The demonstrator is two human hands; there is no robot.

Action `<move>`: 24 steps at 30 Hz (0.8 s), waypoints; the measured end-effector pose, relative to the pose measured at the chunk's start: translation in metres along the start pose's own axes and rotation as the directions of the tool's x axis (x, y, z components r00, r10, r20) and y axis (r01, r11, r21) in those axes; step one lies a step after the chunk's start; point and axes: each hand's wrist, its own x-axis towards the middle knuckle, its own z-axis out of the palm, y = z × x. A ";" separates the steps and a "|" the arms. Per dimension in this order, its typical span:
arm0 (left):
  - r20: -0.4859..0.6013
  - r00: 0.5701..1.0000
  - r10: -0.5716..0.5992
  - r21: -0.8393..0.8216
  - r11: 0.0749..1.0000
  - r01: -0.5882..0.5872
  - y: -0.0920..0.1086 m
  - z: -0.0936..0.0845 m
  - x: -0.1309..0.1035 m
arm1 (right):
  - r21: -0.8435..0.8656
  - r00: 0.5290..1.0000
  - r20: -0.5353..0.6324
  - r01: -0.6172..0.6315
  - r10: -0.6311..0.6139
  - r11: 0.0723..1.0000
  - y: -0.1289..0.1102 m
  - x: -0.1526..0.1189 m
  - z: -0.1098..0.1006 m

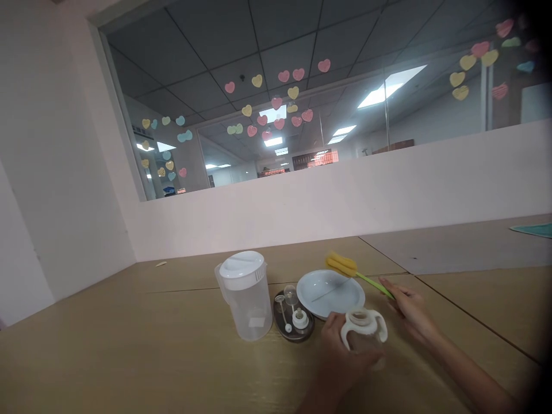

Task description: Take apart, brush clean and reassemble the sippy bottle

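Note:
My left hand [340, 351] is wrapped round a baby bottle [365, 339] with a white two-handled collar; its top is uncapped and faces up. To the right, my right hand [407, 307] grips the green handle of a bottle brush [342, 263]. The brush's yellow sponge head points left, above the far rim of a white bowl [305, 284]. A thin straight line, perhaps a rod, shows across the bowl. Left of the bowl, a dark oval tray [297, 334] carries a white nipple ring [300, 318], a clear dome cap [290, 295] and a thin white-ended piece [283, 313].
A clear plastic pitcher [252, 307] with a white lid stands left of the tray. Behind the wooden table [181, 339] rises a white wall [267, 215] with a window bearing heart-shaped sticky notes. A teal item [535, 230] lies at the far right.

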 end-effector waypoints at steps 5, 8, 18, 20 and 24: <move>-0.364 0.931 -0.033 -0.032 0.999 0.023 -0.004 -0.019 0.013 | 0.047 0.987 0.163 0.007 -0.015 0.999 -0.012 -0.004 -0.001; -0.501 0.864 -0.039 0.028 0.998 0.061 -0.020 -0.027 0.018 | 0.020 0.969 0.242 0.036 -0.040 0.999 -0.017 -0.008 0.000; -0.505 0.852 0.136 0.315 0.948 0.035 -0.047 -0.042 0.021 | -0.436 0.945 0.229 0.312 -0.232 0.844 -0.044 0.012 0.004; -0.492 0.845 0.209 0.405 0.914 0.010 -0.048 -0.046 0.023 | -0.493 0.928 0.225 0.370 -0.296 0.787 -0.050 0.021 0.007; -0.425 0.791 0.439 0.604 0.789 -0.114 -0.050 -0.053 0.025 | -0.527 0.905 0.236 0.425 -0.353 0.736 -0.049 0.022 0.013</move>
